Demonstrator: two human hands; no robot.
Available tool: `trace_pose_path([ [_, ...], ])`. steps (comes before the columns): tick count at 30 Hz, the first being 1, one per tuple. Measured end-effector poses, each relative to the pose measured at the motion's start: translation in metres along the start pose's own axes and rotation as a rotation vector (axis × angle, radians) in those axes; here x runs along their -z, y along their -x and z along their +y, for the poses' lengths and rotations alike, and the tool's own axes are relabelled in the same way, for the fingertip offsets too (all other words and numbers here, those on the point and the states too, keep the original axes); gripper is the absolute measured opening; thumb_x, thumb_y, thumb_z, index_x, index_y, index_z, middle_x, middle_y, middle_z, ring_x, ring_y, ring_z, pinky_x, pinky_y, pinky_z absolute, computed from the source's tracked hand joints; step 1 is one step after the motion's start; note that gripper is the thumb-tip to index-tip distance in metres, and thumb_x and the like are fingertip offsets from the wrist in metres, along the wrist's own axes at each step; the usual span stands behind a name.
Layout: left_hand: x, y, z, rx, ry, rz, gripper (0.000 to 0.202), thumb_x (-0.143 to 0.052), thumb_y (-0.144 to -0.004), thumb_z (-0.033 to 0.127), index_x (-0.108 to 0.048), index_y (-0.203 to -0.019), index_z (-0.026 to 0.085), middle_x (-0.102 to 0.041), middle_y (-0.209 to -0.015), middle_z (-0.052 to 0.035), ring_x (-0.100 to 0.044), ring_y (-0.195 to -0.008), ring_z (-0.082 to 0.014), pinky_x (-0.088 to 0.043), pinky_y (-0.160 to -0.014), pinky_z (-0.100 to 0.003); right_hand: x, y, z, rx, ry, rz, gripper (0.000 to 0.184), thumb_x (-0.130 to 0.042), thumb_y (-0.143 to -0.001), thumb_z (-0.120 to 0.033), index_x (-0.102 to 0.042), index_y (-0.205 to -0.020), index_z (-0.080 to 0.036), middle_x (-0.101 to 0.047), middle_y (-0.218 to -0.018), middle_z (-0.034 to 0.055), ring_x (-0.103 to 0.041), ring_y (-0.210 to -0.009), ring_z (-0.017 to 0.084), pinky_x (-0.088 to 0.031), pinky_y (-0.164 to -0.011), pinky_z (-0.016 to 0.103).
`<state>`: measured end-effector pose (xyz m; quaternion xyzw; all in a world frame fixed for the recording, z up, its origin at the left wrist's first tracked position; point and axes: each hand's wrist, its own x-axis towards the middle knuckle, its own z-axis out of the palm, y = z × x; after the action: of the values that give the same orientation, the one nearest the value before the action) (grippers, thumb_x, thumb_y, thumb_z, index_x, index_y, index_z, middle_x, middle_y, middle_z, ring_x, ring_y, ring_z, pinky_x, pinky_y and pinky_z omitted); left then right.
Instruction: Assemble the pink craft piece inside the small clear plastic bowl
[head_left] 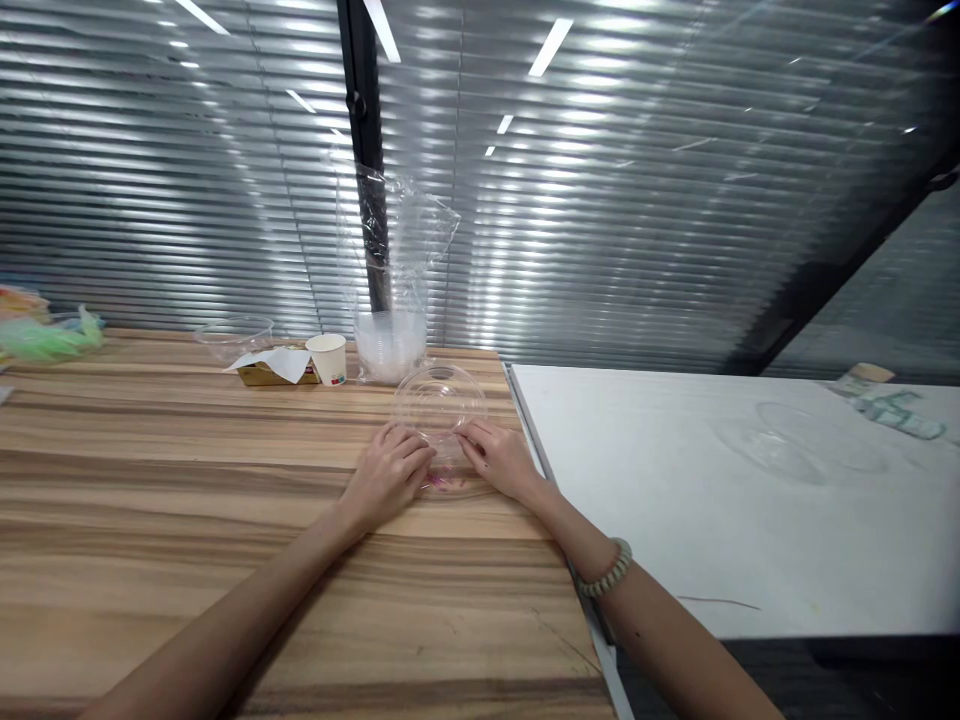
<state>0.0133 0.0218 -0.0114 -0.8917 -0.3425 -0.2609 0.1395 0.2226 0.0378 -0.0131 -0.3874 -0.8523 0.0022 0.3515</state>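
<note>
A clear round plastic container (450, 492) rests on the wooden table, with a clear round lid (441, 385) standing up at its far side. Small pink and purple bits (444, 482) show inside the bottom part. My left hand (390, 468) has its fingers curled on the container's left side, near where the lid and base meet. On the opposite side my right hand (501, 458) pinches the edge at the same seam. The fingertips partly hide the rim, so I cannot tell whether lid and base are joined.
Along the back stand a clear bowl (236, 338), a gold box (277, 372) with white tissue, a paper cup (328, 360) and a plastic bag of clear containers (391, 345). A white table (675, 520) adjoins at right, holding clear lids (780, 455). Green plastic (52, 338) lies far left.
</note>
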Motion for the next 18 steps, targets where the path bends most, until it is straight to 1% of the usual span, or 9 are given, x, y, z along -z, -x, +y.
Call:
trace_pose_path([
  [4,-0.0001,0.0,-0.0003,-0.002,0.01,0.013,0.019,-0.046,-0.09,0.017,-0.064,-0.093,0.019,-0.067,-0.089,-0.0048,-0.054,-0.091,-0.0207,-0.038,-0.09,-0.041,-0.0002,0.0003,0.0005,0.006,-0.011,0.008,0.018,-0.047,-0.089,-0.013,-0.061,-0.099,-0.019,-0.067,-0.099,0.0055,-0.064,-0.087,0.017,-0.05,-0.074,0.027],
  [8,0.0016,-0.0009,0.0003,-0.005,0.009,0.016,0.019,-0.046,-0.09,0.017,-0.064,-0.094,0.02,-0.067,-0.088,-0.005,-0.055,-0.092,-0.0212,-0.038,-0.09,-0.042,-0.0005,0.0004,0.0006,0.015,-0.007,0.025,0.018,-0.047,-0.09,-0.014,-0.061,-0.099,-0.019,-0.068,-0.099,0.0055,-0.064,-0.086,0.017,-0.05,-0.072,0.027],
  [18,0.0009,-0.0007,-0.0002,-0.009,0.007,0.021,0.019,-0.046,-0.09,0.017,-0.064,-0.094,0.02,-0.067,-0.088,-0.0054,-0.055,-0.09,-0.0209,-0.039,-0.089,-0.042,-0.001,0.0009,0.0017,0.01,0.002,0.022,0.019,-0.046,-0.09,-0.015,-0.062,-0.1,-0.02,-0.068,-0.098,0.0054,-0.064,-0.085,0.017,-0.049,-0.072,0.026],
])
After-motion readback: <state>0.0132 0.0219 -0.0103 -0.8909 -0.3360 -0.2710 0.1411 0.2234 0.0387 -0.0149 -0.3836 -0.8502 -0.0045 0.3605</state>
